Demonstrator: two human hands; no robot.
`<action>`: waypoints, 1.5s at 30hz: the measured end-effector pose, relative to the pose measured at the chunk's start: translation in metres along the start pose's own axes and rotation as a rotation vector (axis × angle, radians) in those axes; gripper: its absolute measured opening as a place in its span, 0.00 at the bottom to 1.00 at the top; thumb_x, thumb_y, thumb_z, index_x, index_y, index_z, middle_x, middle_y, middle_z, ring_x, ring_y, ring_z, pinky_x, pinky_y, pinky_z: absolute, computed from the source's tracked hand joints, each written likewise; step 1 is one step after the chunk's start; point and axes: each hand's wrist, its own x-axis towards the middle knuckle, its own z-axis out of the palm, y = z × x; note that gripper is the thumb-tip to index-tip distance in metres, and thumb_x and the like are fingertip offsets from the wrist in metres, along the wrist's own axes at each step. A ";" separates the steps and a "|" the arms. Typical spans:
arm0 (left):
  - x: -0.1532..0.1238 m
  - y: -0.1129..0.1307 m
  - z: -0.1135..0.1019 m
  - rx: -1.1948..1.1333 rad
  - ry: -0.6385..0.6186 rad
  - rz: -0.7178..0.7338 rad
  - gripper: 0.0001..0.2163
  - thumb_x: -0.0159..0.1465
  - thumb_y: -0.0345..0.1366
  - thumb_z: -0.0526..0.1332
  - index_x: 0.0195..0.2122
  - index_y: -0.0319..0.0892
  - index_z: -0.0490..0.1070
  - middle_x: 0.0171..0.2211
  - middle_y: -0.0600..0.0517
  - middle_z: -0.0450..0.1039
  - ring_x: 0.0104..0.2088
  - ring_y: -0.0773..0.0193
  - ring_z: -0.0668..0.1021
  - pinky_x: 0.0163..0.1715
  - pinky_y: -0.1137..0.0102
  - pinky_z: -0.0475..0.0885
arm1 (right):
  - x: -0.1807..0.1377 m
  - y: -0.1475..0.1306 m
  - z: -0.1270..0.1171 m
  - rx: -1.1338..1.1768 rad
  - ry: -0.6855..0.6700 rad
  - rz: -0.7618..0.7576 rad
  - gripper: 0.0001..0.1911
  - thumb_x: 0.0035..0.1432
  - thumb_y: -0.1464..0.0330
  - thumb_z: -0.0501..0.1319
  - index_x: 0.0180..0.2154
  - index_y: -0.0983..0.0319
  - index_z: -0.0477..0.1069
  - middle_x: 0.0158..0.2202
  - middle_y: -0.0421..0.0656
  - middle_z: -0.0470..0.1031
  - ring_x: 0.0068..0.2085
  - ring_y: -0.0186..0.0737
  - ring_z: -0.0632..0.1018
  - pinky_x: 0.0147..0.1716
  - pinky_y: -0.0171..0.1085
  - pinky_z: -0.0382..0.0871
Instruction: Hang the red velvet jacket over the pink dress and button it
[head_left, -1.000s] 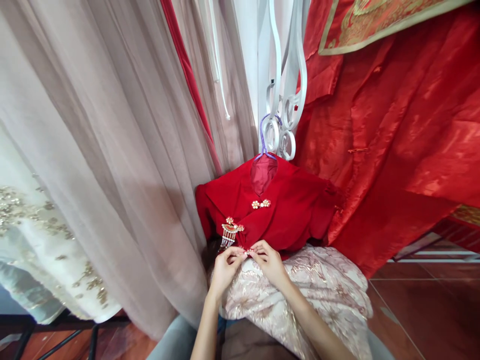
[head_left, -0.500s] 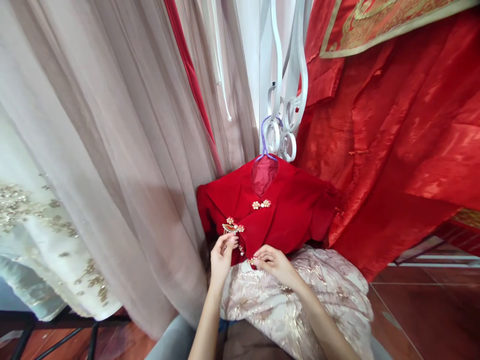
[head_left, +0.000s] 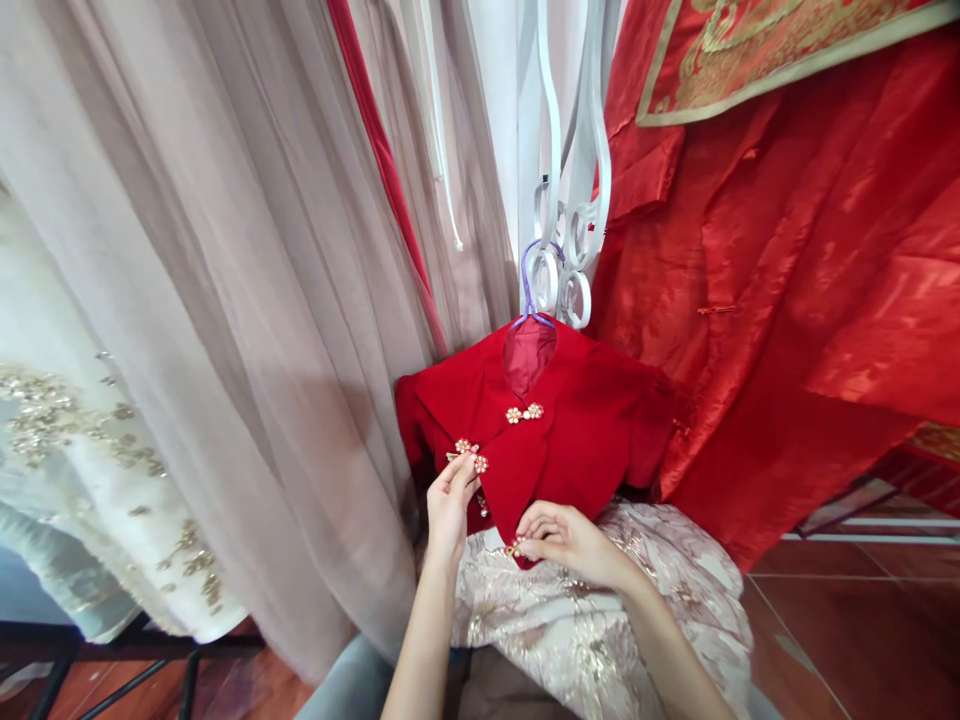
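Observation:
A short red velvet jacket (head_left: pixel 577 450) hangs from a purple hanger (head_left: pixel 528 285). My left hand (head_left: pixel 452 500) is closed in a pinch at the jeweled flower fastener (head_left: pixel 481 464) on the left side of the jacket, its fingers covering most of the fan-shaped ornament there. My right hand (head_left: pixel 568 540) is closed on another jeweled fastener (head_left: pixel 514 548) at the lower tip of the jacket's front flap. Higher up, a pair of flower fasteners (head_left: pixel 524 413) joins the front. Below my left fingers dangles a beaded drop (head_left: pixel 482 506).
Pale sheer drapery (head_left: pixel 285 330) hangs on the left, beside a white gown with gold sequins (head_left: pixel 195 570). Red satin garments (head_left: pixel 765 350) fill the right. The hanger hooks on a white scrollwork metal stand (head_left: pixel 576 300). Shiny patterned fabric (head_left: pixel 540 620) lies beneath the jacket.
My left hand has risen slightly onto the flower fastener, covering more of the fan ornament. My right hand has shifted a little down and right, drawing the flap tip with it.

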 end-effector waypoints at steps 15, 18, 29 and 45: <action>-0.016 -0.002 0.025 0.699 0.054 0.733 0.12 0.58 0.39 0.63 0.42 0.42 0.67 0.38 0.48 0.69 0.33 0.64 0.75 0.34 0.67 0.72 | -0.017 -0.012 -0.016 -0.042 -0.135 0.074 0.17 0.49 0.59 0.69 0.34 0.64 0.70 0.30 0.41 0.74 0.33 0.35 0.74 0.36 0.35 0.67; -0.018 0.018 0.047 1.109 -0.188 1.051 0.09 0.62 0.36 0.59 0.43 0.43 0.69 0.43 0.45 0.67 0.45 0.57 0.70 0.47 0.61 0.67 | -0.020 -0.016 -0.021 -0.052 -0.136 0.083 0.17 0.49 0.59 0.68 0.34 0.64 0.70 0.31 0.41 0.75 0.33 0.35 0.74 0.36 0.35 0.67; 0.016 0.054 0.080 1.503 -0.533 1.178 0.08 0.64 0.41 0.58 0.36 0.44 0.75 0.47 0.46 0.67 0.48 0.54 0.66 0.47 0.57 0.57 | -0.016 -0.014 -0.017 -0.078 -0.100 0.081 0.21 0.47 0.53 0.68 0.33 0.63 0.70 0.29 0.40 0.74 0.33 0.36 0.75 0.35 0.36 0.68; 0.035 0.077 0.092 1.465 -0.761 1.046 0.07 0.57 0.40 0.67 0.30 0.43 0.72 0.30 0.55 0.77 0.32 0.65 0.73 0.48 0.61 0.51 | -0.016 -0.014 -0.019 -0.077 -0.069 0.045 0.19 0.48 0.55 0.68 0.33 0.63 0.70 0.30 0.40 0.73 0.33 0.35 0.74 0.36 0.36 0.67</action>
